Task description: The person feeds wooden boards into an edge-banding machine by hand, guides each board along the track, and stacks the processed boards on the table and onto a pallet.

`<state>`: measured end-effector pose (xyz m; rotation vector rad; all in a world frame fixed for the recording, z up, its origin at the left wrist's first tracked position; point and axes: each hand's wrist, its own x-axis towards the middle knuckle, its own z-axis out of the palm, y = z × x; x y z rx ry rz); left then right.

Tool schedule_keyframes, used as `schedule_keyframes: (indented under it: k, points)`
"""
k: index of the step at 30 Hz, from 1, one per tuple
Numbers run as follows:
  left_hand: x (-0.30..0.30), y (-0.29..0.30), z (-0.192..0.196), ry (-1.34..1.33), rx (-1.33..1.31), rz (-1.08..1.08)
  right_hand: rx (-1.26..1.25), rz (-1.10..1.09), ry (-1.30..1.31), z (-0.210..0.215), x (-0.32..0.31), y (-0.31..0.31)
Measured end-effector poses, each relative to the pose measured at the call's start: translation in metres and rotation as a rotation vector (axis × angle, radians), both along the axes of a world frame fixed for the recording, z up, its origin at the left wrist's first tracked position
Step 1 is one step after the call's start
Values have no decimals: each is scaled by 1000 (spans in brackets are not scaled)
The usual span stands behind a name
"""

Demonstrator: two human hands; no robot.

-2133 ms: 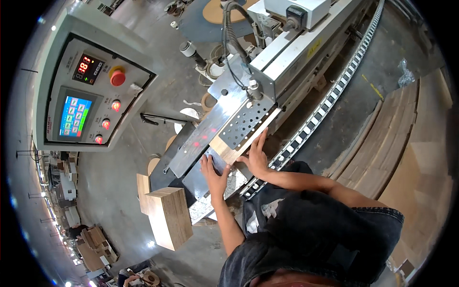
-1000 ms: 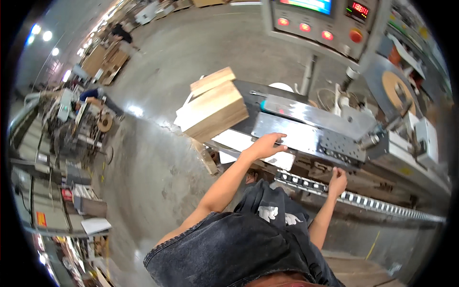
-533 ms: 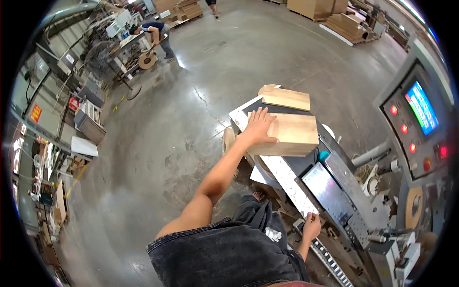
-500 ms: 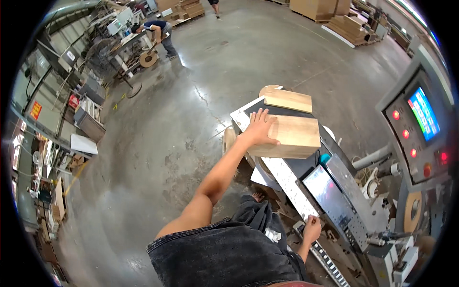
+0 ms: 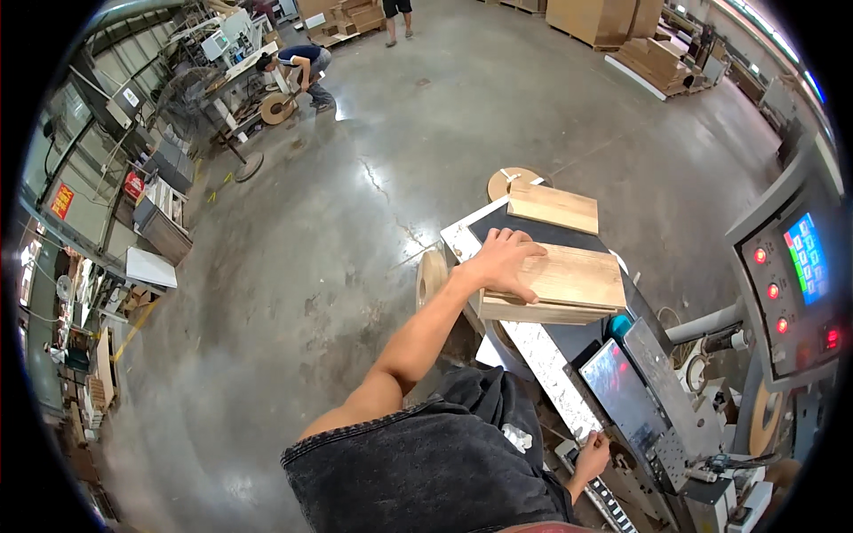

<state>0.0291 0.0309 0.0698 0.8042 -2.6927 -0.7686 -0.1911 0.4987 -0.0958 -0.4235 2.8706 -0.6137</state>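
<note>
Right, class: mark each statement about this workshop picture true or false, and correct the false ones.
1. The left hand rests on the stack of wooden boards. True.
2. The right hand holds a board in the air. False: it is low at the machine's edge.
3. A single board lies beyond the stack. True.
4. The control panel screen is dark. False: it is lit.

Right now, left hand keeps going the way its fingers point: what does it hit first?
The left hand already lies on the near stack of wood panels, fingers pointing right along its top. Nothing stands there; past its far edge likely the control panel, depth unclear.
</note>
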Motion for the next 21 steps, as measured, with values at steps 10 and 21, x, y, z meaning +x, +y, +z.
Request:
schedule_keyframes:
  k: [10, 21]
  points:
    - [-83, 92, 27, 302, -155, -462, 38, -143, 152, -8, 2, -1]
    - [-177, 209, -108, 381, -12, -772, 173, -352, 381, -31, 57, 9]
